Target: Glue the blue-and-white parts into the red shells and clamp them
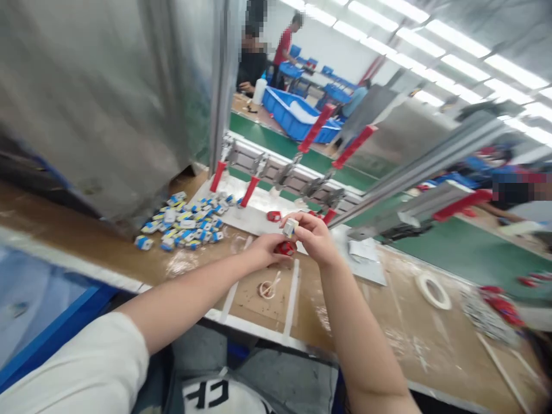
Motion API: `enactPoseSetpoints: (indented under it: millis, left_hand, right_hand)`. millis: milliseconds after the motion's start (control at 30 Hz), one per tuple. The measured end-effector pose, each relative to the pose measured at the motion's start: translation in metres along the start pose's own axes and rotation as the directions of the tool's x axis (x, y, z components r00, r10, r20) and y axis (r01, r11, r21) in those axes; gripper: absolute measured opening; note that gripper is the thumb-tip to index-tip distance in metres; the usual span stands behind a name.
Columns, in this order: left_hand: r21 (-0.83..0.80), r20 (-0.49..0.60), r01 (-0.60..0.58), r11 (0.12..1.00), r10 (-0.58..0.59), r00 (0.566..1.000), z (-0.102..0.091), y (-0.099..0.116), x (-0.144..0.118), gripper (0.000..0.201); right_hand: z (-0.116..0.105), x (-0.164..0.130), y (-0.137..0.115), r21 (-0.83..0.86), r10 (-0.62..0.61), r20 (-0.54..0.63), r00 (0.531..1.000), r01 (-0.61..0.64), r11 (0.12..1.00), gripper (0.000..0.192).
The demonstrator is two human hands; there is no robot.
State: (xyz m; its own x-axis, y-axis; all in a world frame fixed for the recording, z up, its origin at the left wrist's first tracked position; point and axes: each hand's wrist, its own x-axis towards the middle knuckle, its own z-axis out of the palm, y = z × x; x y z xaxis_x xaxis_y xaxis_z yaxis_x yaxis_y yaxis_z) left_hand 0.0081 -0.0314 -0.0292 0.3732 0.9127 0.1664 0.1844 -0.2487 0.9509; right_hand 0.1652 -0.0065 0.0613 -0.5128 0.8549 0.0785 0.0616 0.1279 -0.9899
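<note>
A worn wooden counter point(414, 339) sits under bright ceiling strip lights. Both forearms reach forward and meet above the counter's middle. The left hand point(269, 248) has its fingers closed on a small red part point(285, 248); the right hand point(313, 234) pinches one small white block point(290, 226) just above it. One pile of blue-and-white pieces point(187, 224) lies to the left, one tape ring point(432, 289) to the right.
</note>
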Motion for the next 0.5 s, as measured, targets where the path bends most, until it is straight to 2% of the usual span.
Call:
enactPoseSetpoints:
  millis: [67,133,233,333,400,500]
  left_hand:
    - [-0.117,-0.053,0.010,0.993,-0.016,0.998,-0.003,0.000,0.002,0.051]
    - [-0.200,-0.092,0.018,0.980,-0.037,0.995,-0.005,0.000,0.003,0.054]
    - [-0.179,-0.094,-0.029,0.983,0.012,0.995,-0.008,0.003,0.002,0.048]
    - [-0.076,-0.090,-0.119,0.990,0.112,0.990,-0.009,0.007,0.000,0.046]
    - [-0.003,-0.076,-0.167,0.986,0.167,0.983,-0.010,0.009,0.001,0.048]
    - [0.084,-0.053,-0.204,0.975,0.209,0.977,-0.012,0.009,0.001,0.051]
  right_hand:
    - [-0.021,-0.023,0.015,0.068,-0.037,-0.140,0.989,0.047,0.997,0.053]
    - [-0.033,-0.041,0.034,0.097,-0.079,-0.262,0.962,0.108,0.989,0.056]
    - [-0.036,-0.058,0.056,0.010,-0.148,-0.384,0.912,0.164,0.986,0.052]
    - [-0.035,-0.065,0.062,-0.232,-0.228,-0.362,0.904,0.150,0.961,0.039]
    - [-0.036,-0.067,0.060,-0.388,-0.299,-0.295,0.908,0.172,0.905,0.032]
    - [-0.037,-0.066,0.054,-0.518,-0.385,-0.196,0.902,0.238,0.821,0.027]
